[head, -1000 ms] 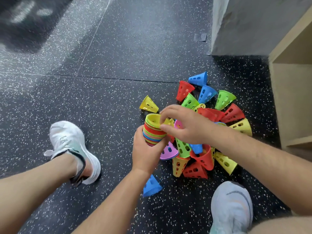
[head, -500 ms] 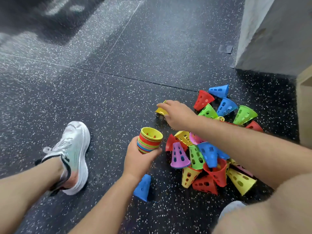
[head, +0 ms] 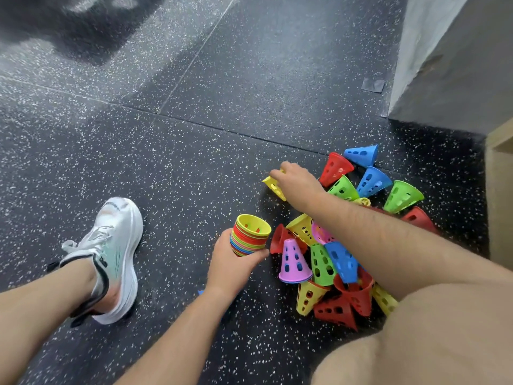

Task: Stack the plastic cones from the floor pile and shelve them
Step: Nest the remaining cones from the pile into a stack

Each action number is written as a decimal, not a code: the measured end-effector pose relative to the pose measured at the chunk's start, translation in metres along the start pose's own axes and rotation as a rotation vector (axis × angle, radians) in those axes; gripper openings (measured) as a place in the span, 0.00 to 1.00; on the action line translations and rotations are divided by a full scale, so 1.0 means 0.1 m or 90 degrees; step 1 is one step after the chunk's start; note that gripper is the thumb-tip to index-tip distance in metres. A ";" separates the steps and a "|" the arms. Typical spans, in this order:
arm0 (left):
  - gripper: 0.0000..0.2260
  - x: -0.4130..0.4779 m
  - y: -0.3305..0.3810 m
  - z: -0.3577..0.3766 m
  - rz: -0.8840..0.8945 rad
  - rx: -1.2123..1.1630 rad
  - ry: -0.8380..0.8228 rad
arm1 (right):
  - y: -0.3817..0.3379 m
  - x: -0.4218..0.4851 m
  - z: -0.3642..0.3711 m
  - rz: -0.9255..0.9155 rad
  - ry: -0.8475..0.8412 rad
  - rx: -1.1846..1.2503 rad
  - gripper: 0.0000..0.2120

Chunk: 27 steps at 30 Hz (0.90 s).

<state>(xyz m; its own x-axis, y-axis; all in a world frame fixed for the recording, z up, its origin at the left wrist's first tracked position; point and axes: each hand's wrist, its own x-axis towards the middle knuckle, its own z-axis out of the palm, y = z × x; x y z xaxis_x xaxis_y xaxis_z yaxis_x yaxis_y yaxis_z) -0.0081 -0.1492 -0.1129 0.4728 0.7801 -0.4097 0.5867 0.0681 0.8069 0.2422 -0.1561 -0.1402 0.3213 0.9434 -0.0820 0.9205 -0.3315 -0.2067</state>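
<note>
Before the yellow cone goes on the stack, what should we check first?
1. Right hand grips the yellow cone: ok.
2. No other cone from the pile sits on the yellow cone: ok.
3. Yellow cone lifted off the floor: cannot tell.
4. Left hand holds the stack: ok.
5. Stack's open mouth faces up with nothing blocking it: ok.
6. Room on the shelf: cannot tell, only its edge shows.
</note>
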 end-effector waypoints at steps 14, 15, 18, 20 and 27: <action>0.24 -0.12 -0.05 0.10 0.020 -0.043 0.017 | -0.24 -0.86 -0.25 -0.074 0.249 0.305 0.07; 0.25 -0.13 -0.06 0.11 0.020 -0.043 0.020 | -0.28 -0.90 -0.25 -0.087 0.254 0.315 0.07; 0.27 -0.17 -0.10 0.14 0.016 -0.031 0.030 | -0.38 -1.01 -0.26 -0.120 0.231 0.347 0.07; 0.26 -0.21 -0.10 0.15 0.018 -0.028 0.032 | -0.44 -1.08 -0.27 -0.153 0.192 0.374 0.08; 0.28 -0.37 -0.21 0.06 -0.023 -0.046 0.049 | -0.77 -1.39 -0.14 -0.137 0.001 0.419 0.13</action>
<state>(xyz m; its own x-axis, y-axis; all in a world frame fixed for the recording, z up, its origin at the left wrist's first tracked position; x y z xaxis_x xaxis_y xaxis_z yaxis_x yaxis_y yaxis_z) -0.0340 -0.1832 -0.1176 0.3989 0.8213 -0.4079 0.5520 0.1402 0.8220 0.1300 -0.2614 -0.0992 0.1468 0.9888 0.0285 0.6381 -0.0726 -0.7665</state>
